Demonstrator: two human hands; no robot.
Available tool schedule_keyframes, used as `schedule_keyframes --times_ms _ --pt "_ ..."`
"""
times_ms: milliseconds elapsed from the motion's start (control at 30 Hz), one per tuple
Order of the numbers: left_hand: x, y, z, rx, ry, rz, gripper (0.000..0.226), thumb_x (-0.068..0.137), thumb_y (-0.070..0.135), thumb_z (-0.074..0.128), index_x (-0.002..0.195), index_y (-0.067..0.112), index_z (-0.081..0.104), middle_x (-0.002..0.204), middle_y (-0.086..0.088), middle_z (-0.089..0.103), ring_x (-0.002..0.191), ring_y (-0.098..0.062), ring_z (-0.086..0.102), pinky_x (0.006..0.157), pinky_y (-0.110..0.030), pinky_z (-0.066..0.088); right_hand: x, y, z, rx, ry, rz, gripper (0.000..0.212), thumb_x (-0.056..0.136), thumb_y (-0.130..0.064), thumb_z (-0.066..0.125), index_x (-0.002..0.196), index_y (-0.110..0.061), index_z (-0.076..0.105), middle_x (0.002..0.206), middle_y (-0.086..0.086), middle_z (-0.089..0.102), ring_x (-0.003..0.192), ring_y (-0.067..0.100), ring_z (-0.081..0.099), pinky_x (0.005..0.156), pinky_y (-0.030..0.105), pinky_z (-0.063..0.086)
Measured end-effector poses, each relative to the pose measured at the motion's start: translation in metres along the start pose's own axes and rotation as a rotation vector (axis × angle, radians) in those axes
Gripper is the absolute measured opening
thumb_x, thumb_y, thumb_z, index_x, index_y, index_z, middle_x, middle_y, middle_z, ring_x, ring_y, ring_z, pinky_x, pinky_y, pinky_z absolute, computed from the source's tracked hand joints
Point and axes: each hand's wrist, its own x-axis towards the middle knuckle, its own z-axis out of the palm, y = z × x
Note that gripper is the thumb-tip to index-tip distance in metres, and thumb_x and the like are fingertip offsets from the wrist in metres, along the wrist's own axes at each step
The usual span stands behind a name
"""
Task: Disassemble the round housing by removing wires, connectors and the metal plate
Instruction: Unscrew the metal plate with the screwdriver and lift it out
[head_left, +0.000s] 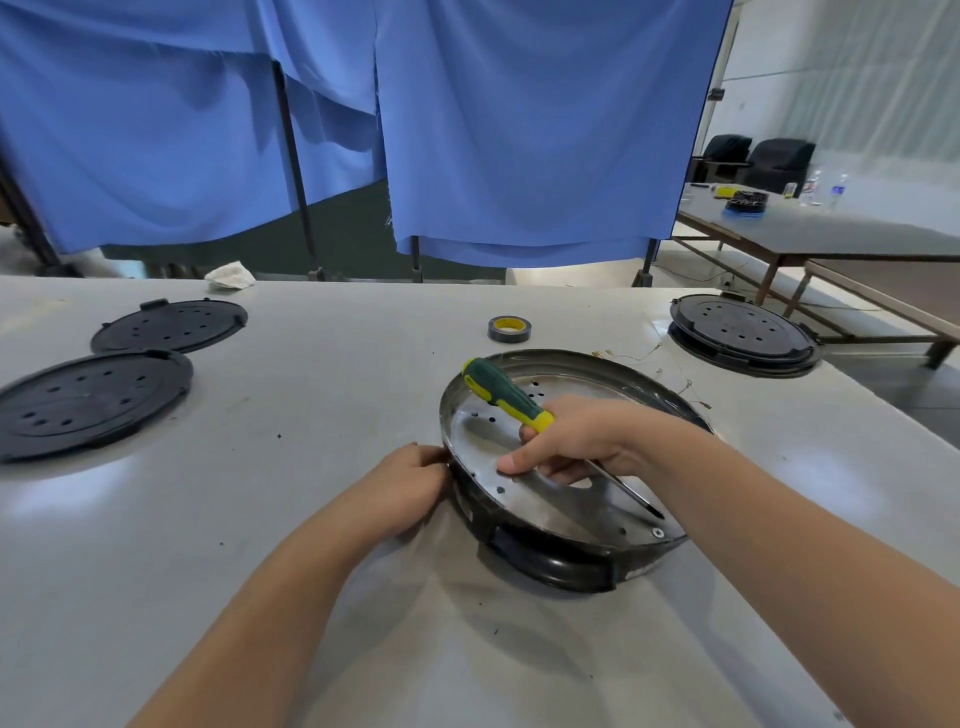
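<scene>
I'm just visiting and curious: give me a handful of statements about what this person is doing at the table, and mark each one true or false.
1. The right hand holds a green and yellow screwdriver. True.
2. The screwdriver's tip points near a screw at the near edge of the metal plate. True.
3. The left hand is lifting a roll of tape. False: it grips the rim of the round housing; the tape roll lies untouched farther back on the table.
4. The metal plate has already been taken out and set aside. False: it sits inside the housing.
5. Two black perforated discs lie at the left of the table. True.
</scene>
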Motion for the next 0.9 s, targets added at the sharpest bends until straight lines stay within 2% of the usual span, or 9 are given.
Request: schedule_keyframes --times_ms 67,133,267,367,467,567,633,733,900 --pt "-0.002 0.002 -0.002 -0.141 0.028 0.005 0.027 0.092 0.007 0.051 0.106 0.017 0.072 0.106 -0.005 0.073 0.096 -0.014 0.067 0.084 -0.027 0.053 -0.002 -0.001 -0.005 0.018 -0.016 -0.006 0.046 0.073 -0.007 0.08 0.063 -0.02 0.037 0.048 -0.002 0.042 0.04 0.009 0.04 0.038 0.018 0.037" --pt "-0.003 0.003 -0.005 -0.359 -0.019 -0.014 0.031 0.093 0.003 0.049 0.116 0.015 0.067 0.101 -0.006 0.075 0.084 -0.014 0.071 0.074 -0.024 0.056 -0.003 -0.003 -0.01 0.046 -0.021 -0.021 0.048 0.074 -0.006 0.079 0.06 -0.02 0.035 0.048 -0.001 0.039 0.04 0.01 0.037 0.038 0.018 0.034" --pt "-0.004 0.003 -0.008 -0.672 -0.138 -0.088 0.042 0.091 -0.007 0.045 0.124 0.018 0.053 0.097 -0.008 0.076 0.083 -0.023 0.073 0.071 -0.033 0.059 -0.006 -0.007 -0.017 0.093 -0.019 -0.026 0.045 0.075 -0.008 0.078 0.059 -0.02 0.038 0.047 -0.003 0.044 0.039 0.009 0.038 0.037 0.018 0.032" --pt "-0.003 0.002 -0.009 -0.515 -0.05 -0.051 0.044 0.087 -0.014 0.042 0.121 0.01 0.058 0.095 -0.006 0.075 0.078 -0.017 0.073 0.07 -0.028 0.06 -0.007 -0.007 -0.018 0.089 -0.025 -0.016 0.043 0.075 -0.009 0.078 0.06 -0.02 0.039 0.048 -0.002 0.045 0.039 0.008 0.039 0.037 0.017 0.033" --pt "-0.003 -0.006 -0.014 -0.076 0.074 0.033 0.035 0.084 -0.006 0.054 0.109 0.013 0.069 0.088 0.002 0.072 0.068 -0.013 0.067 0.061 -0.019 0.053 -0.006 -0.005 -0.017 0.095 -0.034 -0.021 0.044 0.075 -0.006 0.077 0.061 -0.02 0.038 0.047 -0.002 0.042 0.039 0.008 0.038 0.037 0.017 0.033" --pt "-0.007 -0.01 -0.015 0.195 -0.054 0.085 0.015 0.075 0.017 0.075 0.087 0.026 0.073 0.081 0.011 0.068 0.054 -0.006 0.057 0.051 -0.02 0.047 -0.006 -0.003 -0.017 0.094 -0.045 -0.034 0.045 0.075 -0.005 0.077 0.06 -0.02 0.037 0.048 -0.002 0.04 0.04 0.009 0.035 0.038 0.017 0.031" --pt "-0.009 -0.01 -0.01 0.197 -0.106 0.085 0.014 0.068 0.025 0.083 0.079 0.026 0.073 0.065 0.017 0.063 0.044 -0.003 0.051 0.044 -0.018 0.042 -0.006 -0.004 -0.016 0.096 -0.049 -0.033 0.045 0.075 -0.005 0.077 0.06 -0.02 0.037 0.049 -0.001 0.04 0.041 0.009 0.035 0.038 0.017 0.031" --pt "-0.009 -0.008 -0.004 0.213 -0.075 0.136 0.01 0.072 0.025 0.08 0.073 0.021 0.071 0.045 0.018 0.055 0.038 -0.004 0.044 0.042 -0.013 0.036 -0.005 -0.004 -0.016 0.099 -0.05 -0.035 0.046 0.075 -0.004 0.077 0.06 -0.019 0.036 0.049 -0.001 0.039 0.04 0.009 0.034 0.038 0.017 0.031" --pt "-0.011 -0.006 -0.019 0.176 -0.086 0.153 0.002 0.078 0.017 0.072 0.077 0.019 0.073 0.064 0.006 0.071 0.053 -0.01 0.063 0.055 -0.019 0.05 -0.005 -0.004 -0.014 0.08 -0.036 -0.03 0.044 0.075 -0.004 0.077 0.061 -0.019 0.038 0.047 -0.001 0.043 0.039 0.009 0.038 0.037 0.018 0.033"
